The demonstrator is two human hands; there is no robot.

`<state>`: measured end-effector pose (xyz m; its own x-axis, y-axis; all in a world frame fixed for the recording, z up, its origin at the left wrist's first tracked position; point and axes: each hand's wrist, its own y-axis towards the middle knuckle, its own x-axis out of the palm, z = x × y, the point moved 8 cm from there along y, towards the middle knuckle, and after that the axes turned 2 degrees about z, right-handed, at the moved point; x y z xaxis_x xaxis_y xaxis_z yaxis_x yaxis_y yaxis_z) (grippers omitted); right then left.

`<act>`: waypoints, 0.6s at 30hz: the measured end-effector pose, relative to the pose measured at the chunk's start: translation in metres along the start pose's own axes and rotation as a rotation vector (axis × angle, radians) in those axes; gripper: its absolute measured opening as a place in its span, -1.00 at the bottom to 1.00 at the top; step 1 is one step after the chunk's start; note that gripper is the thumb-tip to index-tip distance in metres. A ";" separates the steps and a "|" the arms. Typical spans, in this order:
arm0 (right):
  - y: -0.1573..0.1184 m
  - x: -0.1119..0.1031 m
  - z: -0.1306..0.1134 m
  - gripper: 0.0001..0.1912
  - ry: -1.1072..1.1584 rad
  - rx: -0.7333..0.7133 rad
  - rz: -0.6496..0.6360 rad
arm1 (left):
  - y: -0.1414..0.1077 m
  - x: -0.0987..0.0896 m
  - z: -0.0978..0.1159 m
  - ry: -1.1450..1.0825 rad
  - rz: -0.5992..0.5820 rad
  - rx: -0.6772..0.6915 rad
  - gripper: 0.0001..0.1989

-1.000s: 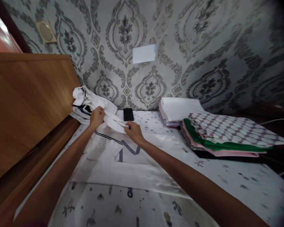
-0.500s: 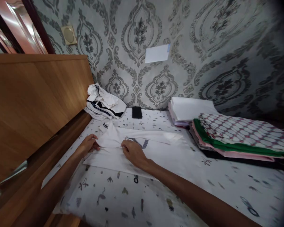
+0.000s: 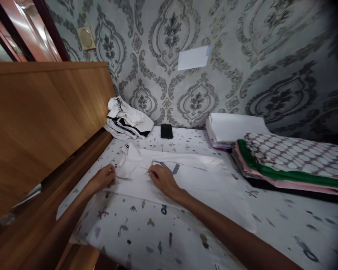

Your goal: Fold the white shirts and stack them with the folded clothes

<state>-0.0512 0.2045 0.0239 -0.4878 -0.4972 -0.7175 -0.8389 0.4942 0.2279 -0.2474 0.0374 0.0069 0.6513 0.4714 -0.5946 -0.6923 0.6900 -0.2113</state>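
A white shirt (image 3: 205,191) with dark stripes lies partly folded on the patterned bedsheet, its long side running left to right. At the shirt's left end, my left hand (image 3: 103,179) has its fingers curled in at the cloth's edge. My right hand (image 3: 165,182) pinches a fold of the shirt near the striped part, thumb and fingertips together. Between the hands the cloth is bunched, with a dark-striped edge turned up at the far left corner. The fingertips of my left hand are partly hidden.
Behind the shirt lie a black flat object (image 3: 166,131) and a heap of white clothes (image 3: 129,118) against the wall. Folded fabrics (image 3: 295,157) are stacked at the right, beside a white folded cloth (image 3: 236,127). A wooden board (image 3: 50,120) bounds the bed on the left.
My left hand has drawn slightly left and toward me, its fingers curling more. The cloth between my hands looks flatter. My right hand keeps its pinch, and the view has shifted slightly.
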 end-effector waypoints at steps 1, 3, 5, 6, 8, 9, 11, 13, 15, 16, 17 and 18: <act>0.000 0.000 0.000 -0.75 0.005 -0.005 -0.003 | 0.007 -0.005 0.003 0.062 0.049 0.047 -0.84; 0.000 0.000 -0.001 -0.75 0.012 -0.021 -0.007 | 0.029 -0.014 0.017 0.111 0.149 0.129 -0.84; 0.000 0.002 -0.001 -0.76 0.012 -0.035 -0.012 | 0.058 -0.016 0.036 0.086 0.201 0.143 -0.85; 0.000 0.003 -0.001 -0.76 0.009 -0.040 -0.011 | 0.074 -0.015 0.044 0.073 0.216 0.124 -0.84; 0.001 0.004 -0.001 -0.77 0.006 -0.048 -0.009 | 0.104 -0.008 0.059 0.079 0.244 0.087 -0.78; 0.001 0.004 -0.001 -0.76 0.009 -0.053 -0.009 | 0.118 -0.004 0.065 0.088 0.257 0.072 -0.75; 0.000 0.004 0.000 -0.75 0.028 -0.063 -0.011 | 0.137 0.003 0.068 0.095 0.273 0.046 -0.72; -0.002 0.004 0.001 -0.75 0.064 -0.073 -0.020 | 0.148 0.008 0.063 0.082 0.281 0.015 -0.76; -0.004 0.004 0.004 -0.75 0.101 -0.074 -0.025 | 0.152 0.009 0.054 0.051 0.286 -0.017 -0.83; -0.004 0.004 0.004 -0.75 0.115 -0.073 -0.025 | 0.153 0.008 0.049 0.031 0.291 -0.035 -0.85; -0.005 0.004 0.005 -0.75 0.126 -0.074 -0.023 | 0.153 0.006 0.045 0.008 0.297 -0.053 -0.87; -0.006 0.004 0.005 -0.74 0.135 -0.077 -0.023 | 0.153 0.005 0.042 -0.015 0.303 -0.070 -0.88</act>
<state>-0.0472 0.2032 0.0171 -0.4920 -0.6013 -0.6296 -0.8637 0.4283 0.2659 -0.3370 0.1678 0.0043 0.4164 0.6582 -0.6272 -0.8750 0.4775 -0.0797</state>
